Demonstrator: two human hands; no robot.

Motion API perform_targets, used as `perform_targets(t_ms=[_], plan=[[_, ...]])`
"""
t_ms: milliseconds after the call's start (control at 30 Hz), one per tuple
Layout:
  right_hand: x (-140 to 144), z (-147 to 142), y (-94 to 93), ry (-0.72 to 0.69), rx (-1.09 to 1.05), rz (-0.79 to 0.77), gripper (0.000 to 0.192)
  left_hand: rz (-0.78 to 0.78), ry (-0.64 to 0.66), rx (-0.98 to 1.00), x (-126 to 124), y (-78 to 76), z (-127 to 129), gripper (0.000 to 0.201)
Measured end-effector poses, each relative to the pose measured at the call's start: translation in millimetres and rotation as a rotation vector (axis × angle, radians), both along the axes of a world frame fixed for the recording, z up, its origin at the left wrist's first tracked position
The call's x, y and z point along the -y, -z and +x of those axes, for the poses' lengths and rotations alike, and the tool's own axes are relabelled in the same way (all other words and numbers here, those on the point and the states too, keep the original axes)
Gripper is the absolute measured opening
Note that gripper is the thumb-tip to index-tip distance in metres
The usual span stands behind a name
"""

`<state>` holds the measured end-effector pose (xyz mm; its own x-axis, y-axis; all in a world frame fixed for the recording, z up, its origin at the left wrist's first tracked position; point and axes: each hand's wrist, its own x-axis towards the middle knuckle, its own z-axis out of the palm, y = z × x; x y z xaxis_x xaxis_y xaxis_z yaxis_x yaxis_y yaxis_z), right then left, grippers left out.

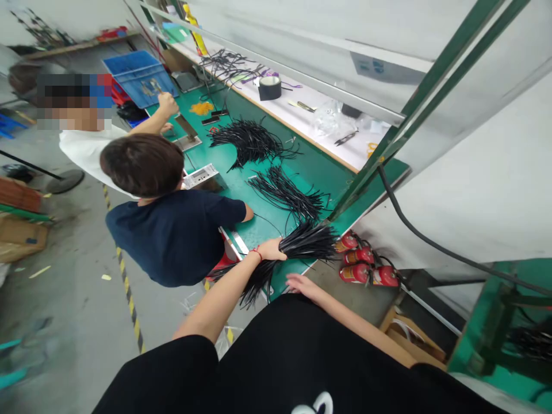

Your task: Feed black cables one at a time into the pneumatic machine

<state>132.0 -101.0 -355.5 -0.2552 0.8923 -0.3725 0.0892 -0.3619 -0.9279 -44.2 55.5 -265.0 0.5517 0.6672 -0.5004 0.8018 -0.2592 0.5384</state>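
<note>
My left hand (271, 249), a red string at its wrist, is wrapped round a thick bundle of black wires (308, 240). The loose ends fan out on both sides of the grip, over the near end of the green tabletop (248, 221). Close to my body, my right hand (302, 284) is apart from the bundle, with fingers stretched out and nothing in them. Just beyond the held bundle lies a second pile of black wires (288, 192). Farther along the table is a larger heap of similar wires (248, 141).
A co-worker in a dark shirt (172, 236) sits at the table's left side, beside a metal box (204, 178); another person in white (86, 149) is farther back. A shelf holds black tape (269, 88) and pliers (346, 138). A green post (366, 167) and fire extinguishers (356, 273) are at right.
</note>
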Motion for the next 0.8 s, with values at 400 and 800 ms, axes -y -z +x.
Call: perform_targets(t_ms=[400,800], plan=[[-24.2,-142.9,-86.4,0.162,-0.644,0.081,0.073,0.260,-0.133,0.395,112.1,-137.9,-112.1,0.084],[20.5,-371.6,-71.6,-0.431,-0.776,-0.199,0.077,0.606,-0.778,0.066,257.8,-125.4,-317.7,0.120]])
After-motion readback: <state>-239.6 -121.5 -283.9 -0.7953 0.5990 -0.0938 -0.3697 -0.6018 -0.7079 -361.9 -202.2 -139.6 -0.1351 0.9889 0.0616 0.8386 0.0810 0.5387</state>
